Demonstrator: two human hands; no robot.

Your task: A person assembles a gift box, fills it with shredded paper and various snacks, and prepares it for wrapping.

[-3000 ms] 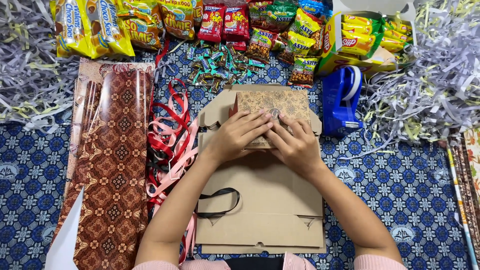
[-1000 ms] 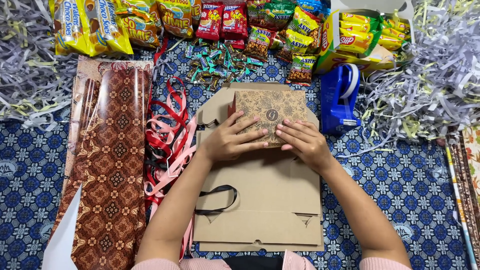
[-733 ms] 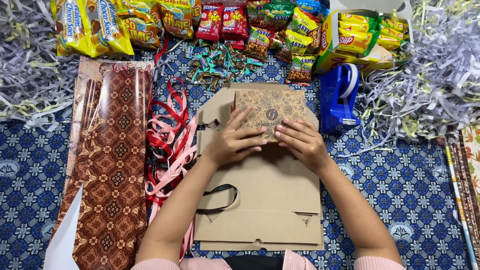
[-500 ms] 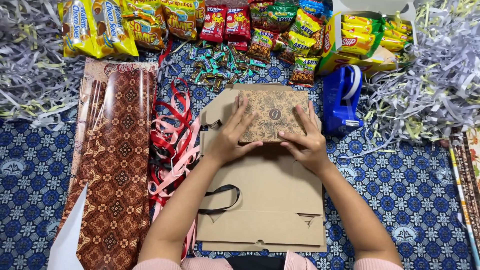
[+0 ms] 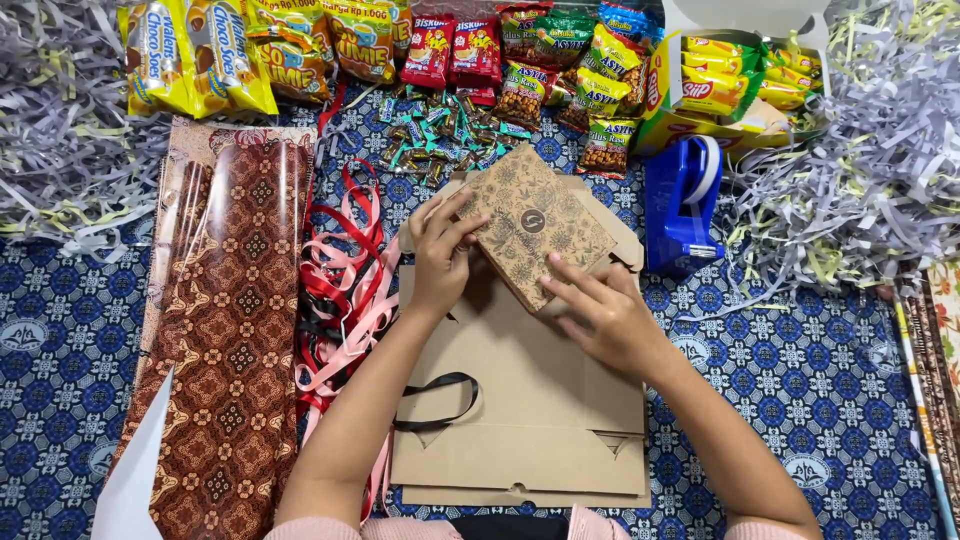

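Note:
A small brown box with a printed leaf pattern is tilted and turned askew above a flat brown cardboard piece. My left hand grips the box's left edge with fingers curled over it. My right hand holds its lower right edge from below. A black ribbon handle lies on the flat cardboard.
Red and pink ribbons lie left of the cardboard, beside brown patterned wrapping paper. Snack packets and small candies line the back. A blue tape dispenser stands right. Shredded paper fills both far corners.
The patterned box lay flat and square under both hands; now it is lifted and rotated at an angle, with my hands shifted to its left and lower right edges.

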